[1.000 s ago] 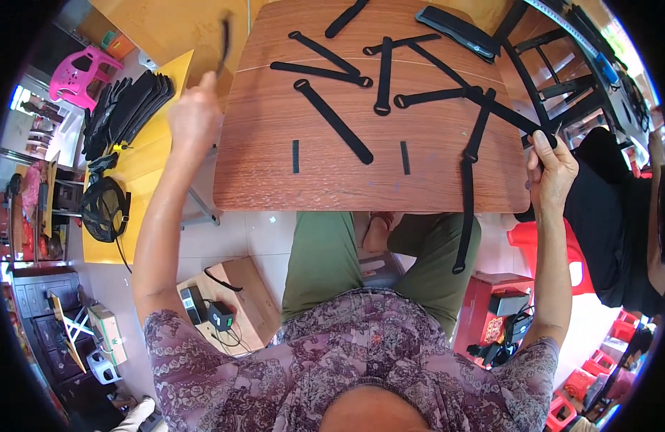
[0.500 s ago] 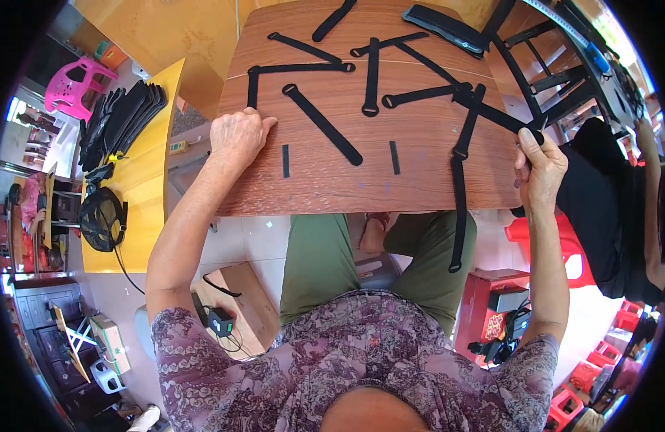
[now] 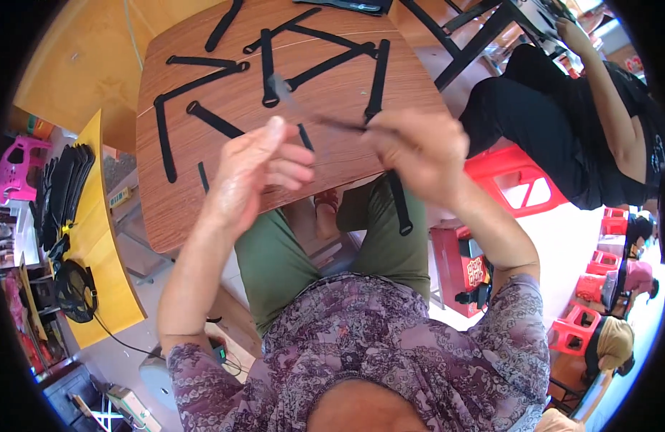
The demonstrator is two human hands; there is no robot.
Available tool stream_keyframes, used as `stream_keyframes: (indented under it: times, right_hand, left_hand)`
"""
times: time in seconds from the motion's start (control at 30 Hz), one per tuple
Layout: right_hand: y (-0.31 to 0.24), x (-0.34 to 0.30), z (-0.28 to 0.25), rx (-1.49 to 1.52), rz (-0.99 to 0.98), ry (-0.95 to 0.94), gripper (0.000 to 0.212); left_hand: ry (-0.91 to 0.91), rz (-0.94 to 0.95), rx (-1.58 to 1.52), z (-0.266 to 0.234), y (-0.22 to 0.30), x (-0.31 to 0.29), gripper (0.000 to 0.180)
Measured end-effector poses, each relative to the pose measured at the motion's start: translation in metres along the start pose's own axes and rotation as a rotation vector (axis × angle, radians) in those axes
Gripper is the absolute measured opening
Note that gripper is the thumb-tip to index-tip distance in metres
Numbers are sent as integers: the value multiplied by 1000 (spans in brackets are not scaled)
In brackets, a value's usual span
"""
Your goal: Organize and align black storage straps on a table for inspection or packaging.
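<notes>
My right hand [image 3: 422, 147] is over the right front part of the brown table [image 3: 332, 155], closed on one end of a black strap [image 3: 336, 124]. The strap reaches leftward in the air and is smeared by motion. Left of it, my left hand [image 3: 253, 173] is raised with fingers apart and nothing visible in it. Several black straps with ring ends lie on the table, among them a bent one [image 3: 161, 140] and an upright one [image 3: 268, 61]. Another strap [image 3: 399, 201] hangs over the front edge, partly hidden by my right hand.
Two short dark strips, one of them the left strip [image 3: 203, 178], mark the tabletop. A dark pouch [image 3: 358, 6] lies at the far edge. On the left, a yellow table [image 3: 106, 281] carries a black stack [image 3: 62, 191]. A person in black [image 3: 541, 115] sits close on the right, beside a red stool [image 3: 505, 169].
My left hand has lifted off the table's left edge and opened. My right hand has moved inward with a strap. The whole view has shifted, with more of the right side showing.
</notes>
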State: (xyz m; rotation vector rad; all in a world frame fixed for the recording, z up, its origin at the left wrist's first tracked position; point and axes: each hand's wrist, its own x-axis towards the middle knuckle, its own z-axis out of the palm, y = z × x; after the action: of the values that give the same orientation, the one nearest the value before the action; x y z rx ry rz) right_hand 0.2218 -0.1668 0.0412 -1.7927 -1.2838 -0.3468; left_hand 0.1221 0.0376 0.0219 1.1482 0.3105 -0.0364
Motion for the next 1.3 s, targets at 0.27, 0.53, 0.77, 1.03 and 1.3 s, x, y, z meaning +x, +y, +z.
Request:
stream_keyframes:
  times: [0.27,0.53,0.77,1.03,1.3]
  right_hand:
    - [-4,-16,18,-65,-126,-362,20]
    - [88,-3,4,-415,432,-311,28]
    - [141,27,36,-519,428,-323,25]
    - [180,57,35,-546,404,-351,28]
    - [155,67,37,-621,204,-266,23]
  left_hand:
    - [53,117,-311,1,-3,15,24]
    - [178,31,-318,-27,-18,-31,20]
    - [186,69,-372,-25,-23,-43,18]
    - [188,53,-374,-21,-29,-41,18]
    - [151,31,-385,-22,-32,-43,21]
